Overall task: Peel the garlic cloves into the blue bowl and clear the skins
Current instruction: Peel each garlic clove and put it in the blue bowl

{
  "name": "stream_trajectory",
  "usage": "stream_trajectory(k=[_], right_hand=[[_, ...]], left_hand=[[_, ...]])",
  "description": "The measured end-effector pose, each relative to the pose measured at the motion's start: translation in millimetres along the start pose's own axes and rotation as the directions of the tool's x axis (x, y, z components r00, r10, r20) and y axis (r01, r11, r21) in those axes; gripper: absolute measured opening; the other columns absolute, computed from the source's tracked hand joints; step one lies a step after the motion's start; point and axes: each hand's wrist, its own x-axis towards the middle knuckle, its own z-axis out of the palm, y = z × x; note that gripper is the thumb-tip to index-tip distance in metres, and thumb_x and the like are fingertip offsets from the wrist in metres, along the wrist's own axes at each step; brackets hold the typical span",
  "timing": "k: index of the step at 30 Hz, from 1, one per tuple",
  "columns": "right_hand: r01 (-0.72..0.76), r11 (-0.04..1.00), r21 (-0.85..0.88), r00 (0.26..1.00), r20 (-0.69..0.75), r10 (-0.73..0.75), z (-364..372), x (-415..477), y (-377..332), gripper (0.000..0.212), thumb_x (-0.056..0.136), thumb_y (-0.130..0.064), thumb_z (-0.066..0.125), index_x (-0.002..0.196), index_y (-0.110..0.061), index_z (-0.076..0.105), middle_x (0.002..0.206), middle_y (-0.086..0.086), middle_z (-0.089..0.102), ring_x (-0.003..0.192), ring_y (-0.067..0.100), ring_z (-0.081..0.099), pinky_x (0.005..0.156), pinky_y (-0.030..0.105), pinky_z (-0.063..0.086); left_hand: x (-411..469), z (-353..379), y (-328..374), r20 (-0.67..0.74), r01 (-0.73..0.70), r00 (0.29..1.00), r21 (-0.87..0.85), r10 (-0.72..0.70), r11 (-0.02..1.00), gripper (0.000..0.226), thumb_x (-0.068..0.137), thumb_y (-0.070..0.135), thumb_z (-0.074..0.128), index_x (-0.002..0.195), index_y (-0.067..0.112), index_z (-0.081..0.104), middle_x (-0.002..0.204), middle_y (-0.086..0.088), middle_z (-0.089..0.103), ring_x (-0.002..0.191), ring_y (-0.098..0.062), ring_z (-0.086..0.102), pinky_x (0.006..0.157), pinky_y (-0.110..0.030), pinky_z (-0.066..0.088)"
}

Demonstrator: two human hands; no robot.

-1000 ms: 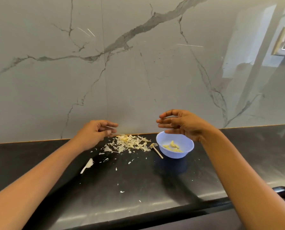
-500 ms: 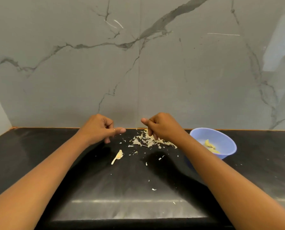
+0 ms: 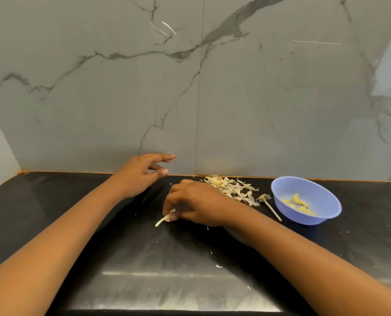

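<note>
The stray skin (image 3: 160, 222), alone a moment ago, is now pinched by the right hand (image 3: 196, 204); the left hand (image 3: 141, 176) is held wide. Peeled cloves (image 3: 299, 202) are kept in the blue bowl (image 3: 315, 190); clearing is likely begun.

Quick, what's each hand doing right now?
Left hand: open, holding nothing.
Right hand: pinching a garlic skin piece.
</note>
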Motion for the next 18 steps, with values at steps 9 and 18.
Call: stream_trajectory(k=[9,18], right_hand=[[-0.323,0.647,0.691,0.857,-0.076,0.509,-25,-18,20,0.009,0.081,-0.008,0.074,0.078,-0.013,0.067,0.072,0.006,0.067,0.061,0.012,0.061,0.062,0.027,0.057],[-0.321,0.291,0.901,0.819,0.109,0.564,-32,-22,21,0.004,0.088,-0.006,0.064,0.089,-0.004,0.067,0.068,0.003,0.067,0.061,0.01,0.062,0.059,0.021,0.054]], left_hand=[[-9,5,29,0.021,0.049,0.999,-0.389,-0.045,0.92,0.03,0.079,0.037,0.063,0.095,0.014,0.075,0.084,-0.003,0.075,0.074,-0.019,0.071,0.077,-0.033,0.058],[-9,25,47,0.063,0.145,0.989,-0.626,-0.136,0.767,0.024,0.072,0.023,0.071,0.088,0.006,0.071,0.078,-0.012,0.074,0.063,-0.02,0.071,0.056,-0.023,0.057]])
